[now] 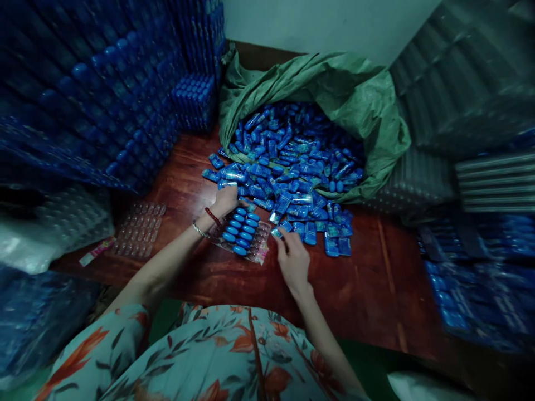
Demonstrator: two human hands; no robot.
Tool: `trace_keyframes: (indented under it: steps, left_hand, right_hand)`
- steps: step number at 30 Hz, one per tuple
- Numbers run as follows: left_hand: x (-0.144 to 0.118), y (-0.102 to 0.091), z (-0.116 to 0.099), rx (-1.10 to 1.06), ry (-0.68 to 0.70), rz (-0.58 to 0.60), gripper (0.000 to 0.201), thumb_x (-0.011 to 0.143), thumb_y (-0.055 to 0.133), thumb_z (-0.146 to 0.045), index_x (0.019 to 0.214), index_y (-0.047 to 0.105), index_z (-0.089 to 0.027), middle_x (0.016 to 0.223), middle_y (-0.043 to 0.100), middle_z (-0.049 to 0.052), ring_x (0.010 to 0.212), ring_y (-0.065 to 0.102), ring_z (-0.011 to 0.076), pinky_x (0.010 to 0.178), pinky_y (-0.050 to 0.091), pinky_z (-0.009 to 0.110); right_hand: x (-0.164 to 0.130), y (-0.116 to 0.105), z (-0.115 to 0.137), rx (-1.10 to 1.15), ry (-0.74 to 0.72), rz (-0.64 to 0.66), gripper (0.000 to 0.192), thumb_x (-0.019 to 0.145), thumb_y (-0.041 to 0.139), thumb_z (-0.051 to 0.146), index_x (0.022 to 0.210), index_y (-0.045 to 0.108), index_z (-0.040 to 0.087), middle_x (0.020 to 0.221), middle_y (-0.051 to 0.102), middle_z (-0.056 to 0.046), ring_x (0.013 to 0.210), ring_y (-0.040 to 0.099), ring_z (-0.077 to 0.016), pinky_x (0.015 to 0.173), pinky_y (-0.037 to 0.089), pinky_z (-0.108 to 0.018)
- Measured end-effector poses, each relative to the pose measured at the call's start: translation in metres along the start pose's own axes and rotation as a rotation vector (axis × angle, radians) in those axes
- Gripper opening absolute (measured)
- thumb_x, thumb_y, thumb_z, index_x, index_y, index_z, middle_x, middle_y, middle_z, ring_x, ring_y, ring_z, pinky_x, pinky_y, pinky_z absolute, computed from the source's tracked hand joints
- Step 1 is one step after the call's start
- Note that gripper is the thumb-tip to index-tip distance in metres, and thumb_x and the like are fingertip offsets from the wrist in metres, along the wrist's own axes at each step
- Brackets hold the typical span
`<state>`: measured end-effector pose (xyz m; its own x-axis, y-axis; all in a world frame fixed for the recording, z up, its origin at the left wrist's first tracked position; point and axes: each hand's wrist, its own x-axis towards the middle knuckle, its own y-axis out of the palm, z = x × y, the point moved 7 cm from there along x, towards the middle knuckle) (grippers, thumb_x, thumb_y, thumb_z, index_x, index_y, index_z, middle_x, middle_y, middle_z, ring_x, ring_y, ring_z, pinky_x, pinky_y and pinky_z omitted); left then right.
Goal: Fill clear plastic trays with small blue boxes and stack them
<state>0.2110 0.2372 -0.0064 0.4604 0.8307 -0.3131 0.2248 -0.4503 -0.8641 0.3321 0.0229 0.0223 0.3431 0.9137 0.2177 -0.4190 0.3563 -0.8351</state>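
My left hand [227, 200], with a red bead bracelet and a silvery one at the wrist, is closed at the far left corner of a clear blister tray [262, 236]. Its fingertips are partly hidden, so what they hold is unclear. Two rows of glossy blue oval-ended items [242, 234] fill part of the tray; its right side shows bare cavities and a pink label. Right of the tray, my right hand [293, 259] pinches a small blue packet [276, 232] between thumb and fingers. Beyond both hands spreads a heap of similar blue packets [292, 195].
A green woven sack [371, 111] lies open behind the heap, spilling blue packets. Another clear tray [140, 229] rests at left on the brown wooden table [334, 295]. Filled blue trays [112, 83] are stacked high at left; clear tray stacks [455, 83] rise at right.
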Motion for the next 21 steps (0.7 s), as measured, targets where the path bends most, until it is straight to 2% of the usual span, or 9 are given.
trace_keyframes:
  steps: [1, 3, 7, 9, 12, 14, 16, 18, 21]
  left_hand:
    - [-0.001, 0.002, 0.001, -0.02, 0.011, -0.003, 0.032, 0.068, 0.069, -0.043, 0.07, 0.057, -0.014, 0.073, 0.063, 0.011, 0.075, 0.06, 0.0251, 0.062, 0.04, 0.028]
    - [-0.002, 0.007, 0.006, -0.071, 0.039, -0.007, 0.029, 0.069, 0.069, -0.041, 0.07, 0.056, -0.015, 0.07, 0.061, 0.008, 0.072, 0.059, 0.0224, 0.063, 0.04, 0.027]
    - [-0.002, 0.015, 0.02, -0.188, 0.085, -0.044, 0.027, 0.07, 0.068, -0.035, 0.08, 0.054, -0.015, 0.074, 0.059, 0.003, 0.071, 0.056, 0.0184, 0.063, 0.041, 0.026]
    - [-0.004, 0.018, 0.03, -0.279, 0.09, -0.1, 0.026, 0.074, 0.064, -0.034, 0.087, 0.053, -0.015, 0.078, 0.059, 0.002, 0.073, 0.056, 0.0166, 0.063, 0.042, 0.025]
    - [-0.019, 0.016, 0.052, -0.584, 0.051, -0.238, 0.028, 0.074, 0.062, -0.033, 0.092, 0.051, -0.015, 0.079, 0.058, 0.001, 0.072, 0.056, 0.0151, 0.065, 0.045, 0.025]
    - [-0.042, 0.009, 0.069, -0.785, 0.025, -0.365, 0.03, 0.072, 0.063, -0.035, 0.092, 0.053, -0.015, 0.081, 0.06, 0.002, 0.074, 0.057, 0.0153, 0.069, 0.046, 0.026]
    - [-0.076, -0.002, 0.086, -0.847, 0.008, -0.486, 0.031, 0.074, 0.062, -0.038, 0.093, 0.055, -0.015, 0.087, 0.062, 0.003, 0.081, 0.059, 0.0162, 0.076, 0.048, 0.028]
    - [-0.117, -0.011, 0.099, -0.81, -0.018, -0.562, 0.031, 0.075, 0.063, -0.04, 0.093, 0.058, -0.016, 0.091, 0.064, 0.004, 0.086, 0.06, 0.0172, 0.081, 0.048, 0.029]
    - [-0.174, -0.012, 0.109, -0.684, -0.052, -0.56, 0.028, 0.077, 0.064, -0.039, 0.093, 0.06, -0.017, 0.088, 0.064, 0.003, 0.085, 0.061, 0.0178, 0.08, 0.05, 0.03]
  right_hand:
    - [0.006, -0.001, -0.014, -0.038, 0.073, 0.003, 0.035, 0.094, 0.039, 0.033, 0.123, 0.054, 0.02, 0.103, 0.059, -0.009, 0.091, 0.059, -0.0199, 0.073, 0.047, -0.029]
    - [0.018, 0.004, -0.032, -0.147, 0.129, 0.093, 0.041, 0.091, 0.045, 0.035, 0.128, 0.049, 0.02, 0.109, 0.054, -0.012, 0.096, 0.057, -0.0242, 0.07, 0.047, -0.032]
    - [0.034, 0.018, -0.042, -0.304, 0.036, 0.286, 0.035, 0.089, 0.049, 0.034, 0.121, 0.052, 0.022, 0.108, 0.051, -0.012, 0.095, 0.054, -0.026, 0.069, 0.045, -0.033]
    - [0.034, 0.02, -0.041, -0.323, -0.021, 0.293, 0.03, 0.089, 0.048, 0.038, 0.113, 0.054, 0.02, 0.104, 0.052, -0.011, 0.093, 0.053, -0.0259, 0.07, 0.044, -0.033]
    - [0.027, 0.019, -0.041, -0.3, -0.099, 0.262, 0.029, 0.09, 0.044, 0.041, 0.105, 0.053, 0.017, 0.096, 0.056, -0.011, 0.092, 0.051, -0.0266, 0.074, 0.043, -0.035]
    - [0.019, 0.018, -0.042, -0.27, -0.134, 0.245, 0.03, 0.092, 0.042, 0.041, 0.105, 0.052, 0.016, 0.095, 0.058, -0.012, 0.091, 0.051, -0.0266, 0.075, 0.043, -0.035]
    - [0.01, 0.018, -0.043, -0.242, -0.164, 0.229, 0.032, 0.092, 0.04, 0.041, 0.108, 0.051, 0.016, 0.097, 0.059, -0.012, 0.092, 0.051, -0.0262, 0.077, 0.043, -0.035]
    - [0.003, 0.018, -0.042, -0.229, -0.187, 0.215, 0.033, 0.092, 0.04, 0.041, 0.111, 0.052, 0.015, 0.099, 0.06, -0.012, 0.092, 0.051, -0.0258, 0.079, 0.043, -0.036]
    - [-0.004, 0.019, -0.04, -0.226, -0.188, 0.216, 0.035, 0.092, 0.041, 0.041, 0.111, 0.053, 0.015, 0.1, 0.06, -0.013, 0.091, 0.05, -0.0264, 0.08, 0.043, -0.038]
